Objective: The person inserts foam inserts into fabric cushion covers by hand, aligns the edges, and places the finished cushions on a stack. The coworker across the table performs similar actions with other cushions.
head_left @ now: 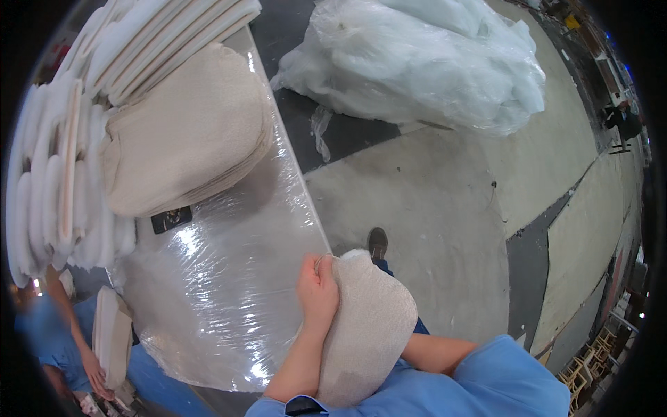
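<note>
My left hand (318,288) is closed on the top edge of a beige fabric cushion (368,320), its thumb and fingers pinching the cloth. The cushion hangs upright in front of my body, and a bit of white padding (356,255) shows at its upper end. From the right, my right forearm (441,354) runs behind the cushion; that hand is hidden by it. To the left is a table covered in clear plastic (229,292). On it lies a pile of similar beige fabric pieces (191,132), with a dark phone-like object (171,219) by its near edge.
Tall stacks of white padded pieces (52,187) line the table's left and far sides. Beyond the table, a big plastic-wrapped white bundle (417,66) rests on the floor. A co-worker's arm (85,347) reaches to a pale cushion (111,333) at lower left. Wooden frames (590,365) stand far right.
</note>
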The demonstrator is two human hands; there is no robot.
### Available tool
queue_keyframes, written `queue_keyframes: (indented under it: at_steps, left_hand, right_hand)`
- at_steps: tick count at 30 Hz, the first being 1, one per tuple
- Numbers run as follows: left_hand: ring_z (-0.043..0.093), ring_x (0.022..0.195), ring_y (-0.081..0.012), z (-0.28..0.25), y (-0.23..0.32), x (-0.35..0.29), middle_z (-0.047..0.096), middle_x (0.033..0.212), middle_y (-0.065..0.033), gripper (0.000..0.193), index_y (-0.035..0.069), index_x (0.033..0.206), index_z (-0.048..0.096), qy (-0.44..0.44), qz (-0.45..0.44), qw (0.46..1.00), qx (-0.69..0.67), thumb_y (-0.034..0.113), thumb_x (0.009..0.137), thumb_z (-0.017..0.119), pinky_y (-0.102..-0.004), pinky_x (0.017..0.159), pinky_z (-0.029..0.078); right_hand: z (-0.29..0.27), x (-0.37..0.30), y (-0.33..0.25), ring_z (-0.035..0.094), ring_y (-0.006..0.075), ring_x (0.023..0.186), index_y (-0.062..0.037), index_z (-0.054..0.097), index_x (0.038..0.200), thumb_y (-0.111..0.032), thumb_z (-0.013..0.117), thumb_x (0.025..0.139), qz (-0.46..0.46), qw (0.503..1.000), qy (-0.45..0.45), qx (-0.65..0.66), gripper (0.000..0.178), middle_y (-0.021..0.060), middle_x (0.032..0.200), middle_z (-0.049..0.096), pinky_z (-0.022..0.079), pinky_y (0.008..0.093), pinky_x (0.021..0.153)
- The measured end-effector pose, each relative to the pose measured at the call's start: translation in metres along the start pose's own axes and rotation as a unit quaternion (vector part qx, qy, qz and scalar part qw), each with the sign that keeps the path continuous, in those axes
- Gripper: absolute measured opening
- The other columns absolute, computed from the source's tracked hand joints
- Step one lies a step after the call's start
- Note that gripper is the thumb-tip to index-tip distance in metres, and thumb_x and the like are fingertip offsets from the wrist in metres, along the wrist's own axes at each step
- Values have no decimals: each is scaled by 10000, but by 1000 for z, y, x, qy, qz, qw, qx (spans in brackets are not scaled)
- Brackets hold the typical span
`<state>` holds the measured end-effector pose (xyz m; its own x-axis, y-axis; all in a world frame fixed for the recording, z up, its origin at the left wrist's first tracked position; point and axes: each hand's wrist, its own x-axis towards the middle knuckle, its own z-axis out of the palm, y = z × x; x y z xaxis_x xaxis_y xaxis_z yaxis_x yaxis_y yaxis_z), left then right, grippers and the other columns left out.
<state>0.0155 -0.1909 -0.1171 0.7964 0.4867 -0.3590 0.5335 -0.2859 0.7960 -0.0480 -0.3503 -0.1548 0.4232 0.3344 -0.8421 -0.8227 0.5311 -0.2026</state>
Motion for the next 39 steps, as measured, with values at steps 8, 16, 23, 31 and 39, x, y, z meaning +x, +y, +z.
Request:
queue_keyframes:
  at_steps: [8, 16, 23, 31, 39]
  left_hand:
    - [594, 790, -127, -16, -18, 8, 676, 865, -28, 253, 34, 997, 680, -167, -136, 973, -78, 275, 1068, 648, -319, 748, 497]
    - [566, 758, -89, -30, 5, 19, 681, 848, 15, 296, 41, 962, 717, -264, -184, 943, -78, 307, 1073, 653, -293, 724, 484]
    - [536, 709, -171, 3, -10, 10, 597, 722, -114, 358, -11, 894, 647, -129, -7, 991, 30, 299, 1070, 621, -356, 686, 461]
    - [471, 660, -155, 16, 13, 19, 533, 664, -84, 392, -2, 831, 583, -91, 34, 990, 99, 307, 1065, 645, -367, 624, 427]
    - [556, 644, -305, 18, 2, 19, 568, 719, -189, 364, 12, 846, 616, -139, 94, 970, 174, 314, 1045, 654, -410, 654, 453]
  right_hand:
    - [4, 13, -7, 716, 186, 797, -40, 731, 1009, -533, 425, 1140, 4, 997, 23, 70, 594, 81, 901, 749, 578, 366, 749]
    - [36, 35, -34, 688, 166, 751, -29, 727, 958, -538, 421, 1141, -38, 996, 71, -37, 622, 58, 854, 730, 551, 357, 697]
    - [24, 36, -15, 696, 157, 779, -21, 719, 1019, -476, 496, 1134, -108, 991, 31, -70, 520, 65, 905, 736, 558, 332, 709]
    - [18, 20, -6, 702, 223, 828, -3, 697, 1077, -422, 500, 1137, -52, 998, 31, -19, 468, 109, 939, 735, 556, 358, 757]
    - [3, 22, 19, 707, 315, 858, 10, 682, 1106, -395, 480, 1142, -188, 977, -40, -88, 454, 172, 941, 728, 548, 404, 787]
